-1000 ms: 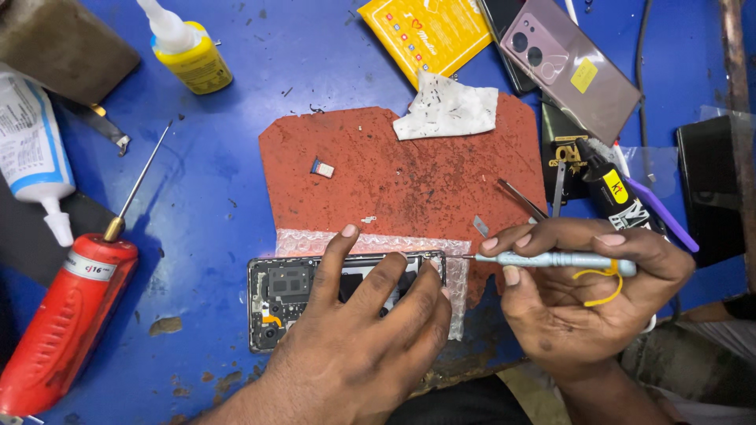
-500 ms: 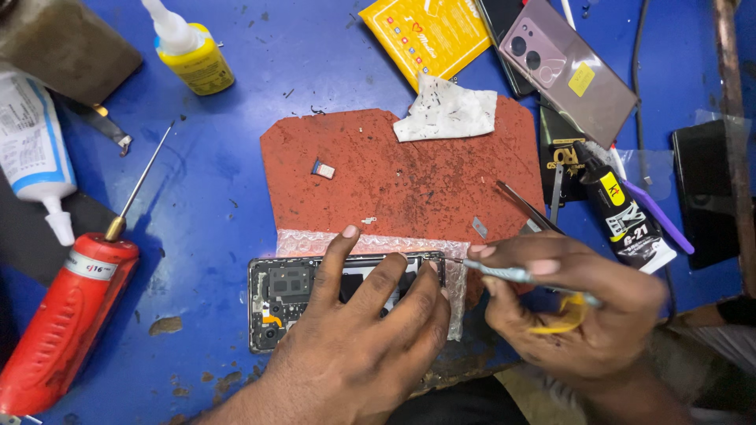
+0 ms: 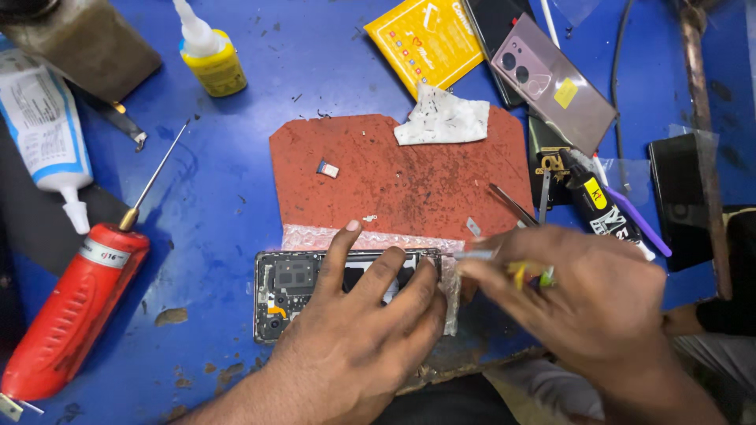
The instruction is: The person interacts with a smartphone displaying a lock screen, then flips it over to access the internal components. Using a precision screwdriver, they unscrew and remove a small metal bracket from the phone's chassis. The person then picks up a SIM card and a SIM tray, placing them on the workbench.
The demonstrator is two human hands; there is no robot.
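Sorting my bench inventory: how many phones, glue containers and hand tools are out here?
Phones: 2, the opened phone and the pink-backed phone
Glue containers: 3, yellow bottle, white tube, black tube
Hand tools: 2, red tool, tweezers
Total: 7
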